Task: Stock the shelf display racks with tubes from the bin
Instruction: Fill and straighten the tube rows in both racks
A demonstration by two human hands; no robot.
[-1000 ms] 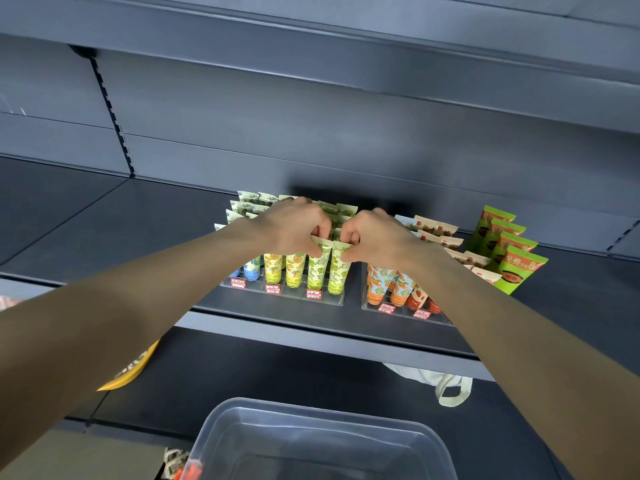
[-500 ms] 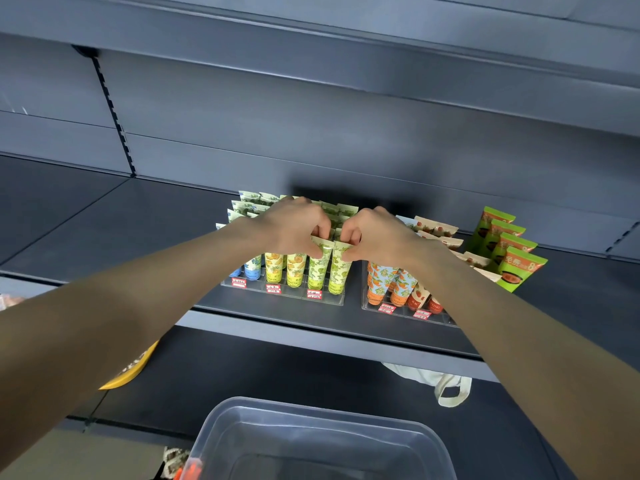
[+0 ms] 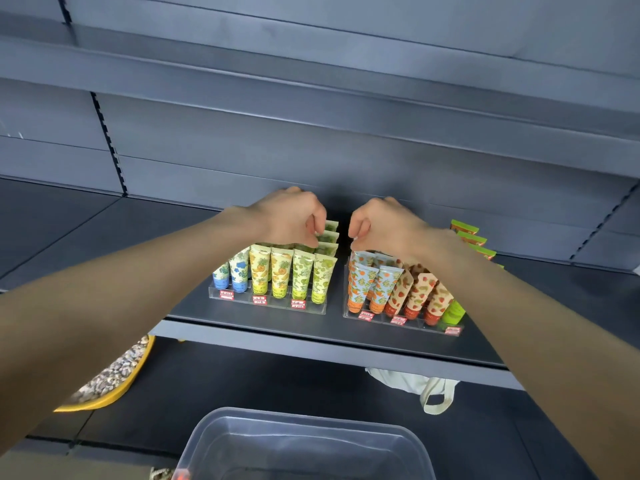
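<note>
The clear bin point(image 3: 304, 441) nearest looks almost emptied. On the shelf point(image 3: 138, 244) beyond, both racks stand full, so this is likely final straightening. The left hand point(image 3: 291, 216) pinches the green tubes' point(image 3: 327, 247) tops in the left rack point(image 3: 266, 304). The right hand point(image 3: 384, 220) is curled over the right rack point(image 3: 408, 323); I cannot tell its hold. Half a second ago both hands met at one green tube. Next, check the bin for leftovers.

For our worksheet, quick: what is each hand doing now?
Left hand pinches the top of a green tube.
Right hand: fingers curled; hold cannot be told.
</note>
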